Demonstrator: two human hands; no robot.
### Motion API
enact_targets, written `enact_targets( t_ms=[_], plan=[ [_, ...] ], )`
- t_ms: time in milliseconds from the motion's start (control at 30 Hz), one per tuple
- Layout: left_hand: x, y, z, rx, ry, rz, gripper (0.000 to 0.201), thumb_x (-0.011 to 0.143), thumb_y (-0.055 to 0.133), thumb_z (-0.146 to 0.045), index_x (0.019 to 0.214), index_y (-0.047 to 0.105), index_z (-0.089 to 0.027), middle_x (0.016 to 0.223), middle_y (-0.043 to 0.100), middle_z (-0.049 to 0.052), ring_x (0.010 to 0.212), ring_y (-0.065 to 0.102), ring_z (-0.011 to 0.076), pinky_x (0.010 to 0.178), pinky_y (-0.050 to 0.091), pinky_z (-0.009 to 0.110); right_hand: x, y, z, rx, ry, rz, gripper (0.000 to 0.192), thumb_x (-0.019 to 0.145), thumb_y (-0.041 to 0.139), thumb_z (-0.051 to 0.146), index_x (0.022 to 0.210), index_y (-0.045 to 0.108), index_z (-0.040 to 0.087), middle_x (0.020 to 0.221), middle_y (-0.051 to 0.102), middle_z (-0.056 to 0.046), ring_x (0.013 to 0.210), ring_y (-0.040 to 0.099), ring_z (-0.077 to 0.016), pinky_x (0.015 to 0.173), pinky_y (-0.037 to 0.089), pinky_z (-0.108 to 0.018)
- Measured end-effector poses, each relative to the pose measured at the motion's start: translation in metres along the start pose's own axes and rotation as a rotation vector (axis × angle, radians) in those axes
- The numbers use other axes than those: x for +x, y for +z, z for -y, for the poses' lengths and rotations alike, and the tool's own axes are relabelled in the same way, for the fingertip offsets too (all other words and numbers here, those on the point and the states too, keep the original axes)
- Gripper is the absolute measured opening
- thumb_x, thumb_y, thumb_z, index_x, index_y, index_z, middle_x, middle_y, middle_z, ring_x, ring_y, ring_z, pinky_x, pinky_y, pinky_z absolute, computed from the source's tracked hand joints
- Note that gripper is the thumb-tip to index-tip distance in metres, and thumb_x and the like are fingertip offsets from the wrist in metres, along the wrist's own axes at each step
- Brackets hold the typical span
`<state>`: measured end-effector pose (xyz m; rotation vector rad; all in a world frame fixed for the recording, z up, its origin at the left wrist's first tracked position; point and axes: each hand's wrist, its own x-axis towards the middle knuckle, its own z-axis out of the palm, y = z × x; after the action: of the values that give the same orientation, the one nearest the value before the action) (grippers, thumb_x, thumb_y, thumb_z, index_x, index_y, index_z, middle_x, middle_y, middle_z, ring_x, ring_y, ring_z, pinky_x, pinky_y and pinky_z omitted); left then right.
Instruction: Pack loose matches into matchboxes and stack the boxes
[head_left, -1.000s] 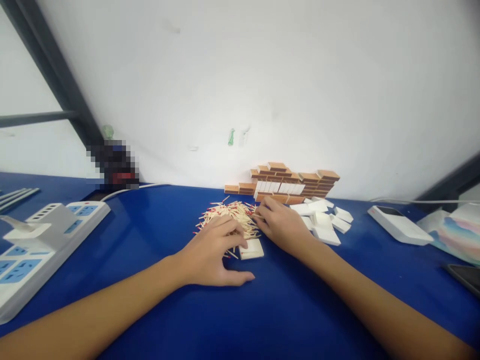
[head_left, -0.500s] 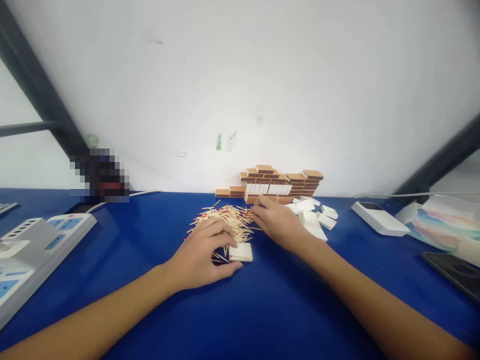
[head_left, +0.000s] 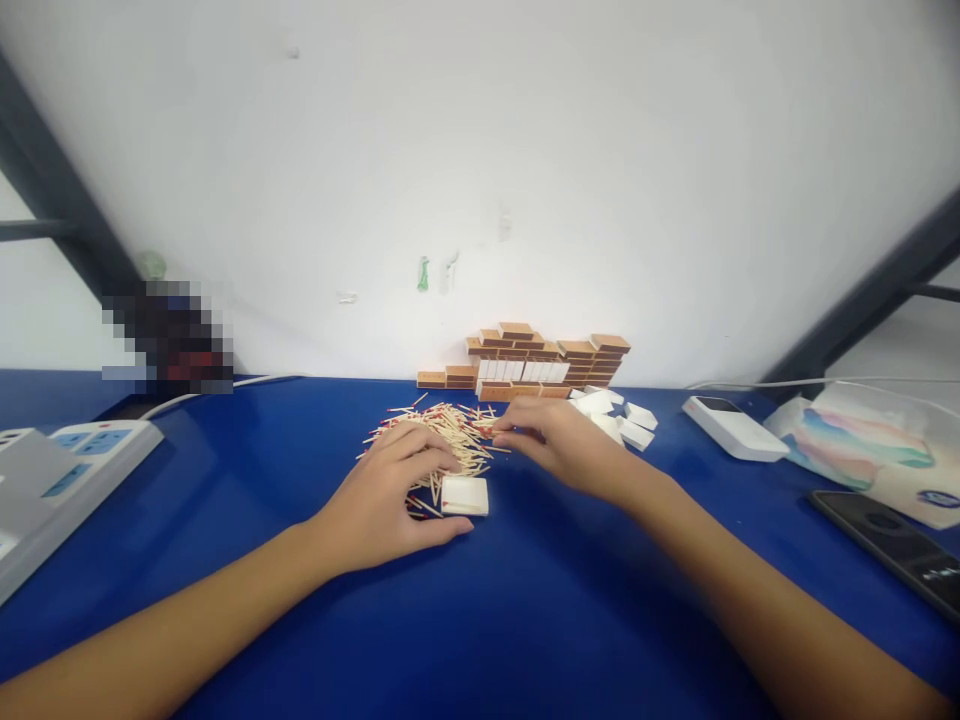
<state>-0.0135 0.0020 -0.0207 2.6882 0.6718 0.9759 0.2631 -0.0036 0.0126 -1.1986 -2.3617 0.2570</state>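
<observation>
A small white matchbox tray (head_left: 466, 497) lies on the blue table with a match inside along its front side. My left hand (head_left: 386, 500) rests beside the tray's left end, its thumb stretched out in front and its fingers behind, apart from each other. Behind it spreads a heap of loose matches (head_left: 450, 430) with red heads, partly covered by that hand. At the heap's right edge, my right hand (head_left: 559, 440) is closed in a pinch on a match (head_left: 487, 432); exactly how many matches it holds is hard to make out.
Stacked brown matchboxes (head_left: 517, 345) stand against the wall. Several white trays (head_left: 637, 430) lie right of my right hand. Farther right are a white device (head_left: 735, 428), a tissue pack (head_left: 855, 440) and a phone (head_left: 892, 540). Power strips (head_left: 112, 450) sit on the left.
My left fingers have come off the tray and spread wider, showing a match in it. My right fingers have closed at the heap's edge. The whole view has shifted slightly.
</observation>
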Motion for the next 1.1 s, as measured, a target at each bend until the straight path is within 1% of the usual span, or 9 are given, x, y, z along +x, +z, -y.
enact_targets(
  t_ms=[133, 233, 333, 467, 600, 700, 767, 933, 1100],
  plan=[
    [0.0, 0.001, -0.001, 0.006, -0.008, 0.007, 0.042, 0.082, 0.086, -0.038, 0.119, 0.071, -0.026, 0.122, 0.068, 0.006, 0.12, 0.061, 0.028, 0.108, 0.047, 0.049, 0.001, -0.003, 0.018, 0.105, 0.056, 0.049, 0.019, 0.103, 0.062, 0.027, 0.09, 0.074, 0.021, 0.085, 0.071, -0.002, 0.074, 0.059, -0.0153, 0.068, 0.043, -0.029],
    [-0.001, 0.003, 0.001, 0.023, -0.02, 0.007, 0.037, 0.082, 0.084, -0.036, 0.116, 0.073, -0.027, 0.123, 0.067, 0.006, 0.123, 0.06, 0.0284, 0.11, 0.045, 0.05, 0.0, -0.007, 0.029, 0.156, 0.069, 0.071, 0.02, 0.103, 0.062, 0.03, 0.092, 0.076, 0.022, 0.082, 0.07, -0.001, 0.071, 0.057, -0.0152, 0.066, 0.042, -0.029],
    [-0.002, 0.004, 0.002, 0.028, -0.03, 0.006, 0.035, 0.083, 0.084, -0.038, 0.114, 0.073, -0.027, 0.123, 0.067, 0.006, 0.124, 0.059, 0.029, 0.11, 0.045, 0.051, -0.002, -0.008, 0.038, 0.173, 0.043, 0.114, 0.02, 0.103, 0.062, 0.03, 0.091, 0.076, 0.022, 0.082, 0.07, -0.002, 0.073, 0.057, -0.0161, 0.067, 0.043, -0.03],
    [-0.001, 0.004, 0.001, 0.013, -0.032, 0.008, 0.034, 0.083, 0.085, -0.039, 0.111, 0.073, -0.025, 0.122, 0.067, 0.007, 0.122, 0.06, 0.0288, 0.109, 0.046, 0.05, -0.003, 0.001, 0.046, 0.179, -0.02, 0.15, 0.016, 0.102, 0.065, 0.023, 0.089, 0.074, 0.021, 0.084, 0.071, 0.0, 0.077, 0.059, -0.0146, 0.071, 0.043, -0.029],
    [0.0, 0.004, 0.0, 0.002, -0.017, 0.0, 0.031, 0.085, 0.083, -0.04, 0.108, 0.072, -0.023, 0.119, 0.067, 0.007, 0.12, 0.06, 0.0274, 0.109, 0.045, 0.049, -0.005, 0.013, 0.048, 0.163, -0.036, 0.159, 0.009, 0.1, 0.068, 0.021, 0.095, 0.075, 0.022, 0.089, 0.074, 0.0, 0.08, 0.062, -0.014, 0.073, 0.043, -0.029],
    [0.001, 0.004, 0.0, -0.005, -0.023, 0.006, 0.03, 0.084, 0.085, -0.038, 0.106, 0.072, -0.023, 0.119, 0.067, 0.007, 0.119, 0.061, 0.0271, 0.107, 0.047, 0.048, -0.005, 0.015, 0.046, 0.149, -0.025, 0.139, 0.006, 0.099, 0.07, 0.02, 0.099, 0.075, 0.022, 0.09, 0.075, 0.0, 0.082, 0.063, -0.0152, 0.074, 0.044, -0.029],
    [0.001, 0.004, 0.0, -0.006, -0.029, 0.01, 0.031, 0.083, 0.085, -0.038, 0.107, 0.072, -0.023, 0.119, 0.067, 0.007, 0.119, 0.061, 0.0276, 0.106, 0.047, 0.049, -0.005, 0.014, 0.044, 0.127, -0.019, 0.137, 0.006, 0.097, 0.07, 0.018, 0.096, 0.075, 0.022, 0.087, 0.074, 0.0, 0.081, 0.062, -0.0155, 0.072, 0.043, -0.029],
    [-0.001, 0.005, 0.001, -0.009, -0.028, -0.004, 0.034, 0.081, 0.087, -0.039, 0.108, 0.071, -0.024, 0.121, 0.068, 0.008, 0.121, 0.06, 0.028, 0.108, 0.047, 0.05, -0.006, 0.013, 0.043, 0.101, 0.021, 0.211, 0.012, 0.097, 0.067, 0.017, 0.087, 0.072, 0.022, 0.08, 0.071, 0.001, 0.073, 0.06, -0.0143, 0.067, 0.04, -0.029],
    [-0.002, 0.006, 0.0, -0.015, -0.007, -0.002, 0.032, 0.083, 0.085, -0.039, 0.106, 0.07, -0.023, 0.122, 0.068, 0.008, 0.123, 0.059, 0.0282, 0.109, 0.047, 0.049, -0.007, 0.019, 0.042, 0.123, 0.032, 0.175, 0.018, 0.099, 0.068, 0.024, 0.081, 0.065, 0.021, 0.074, 0.066, 0.002, 0.067, 0.055, -0.0128, 0.063, 0.038, -0.028]
  ],
)
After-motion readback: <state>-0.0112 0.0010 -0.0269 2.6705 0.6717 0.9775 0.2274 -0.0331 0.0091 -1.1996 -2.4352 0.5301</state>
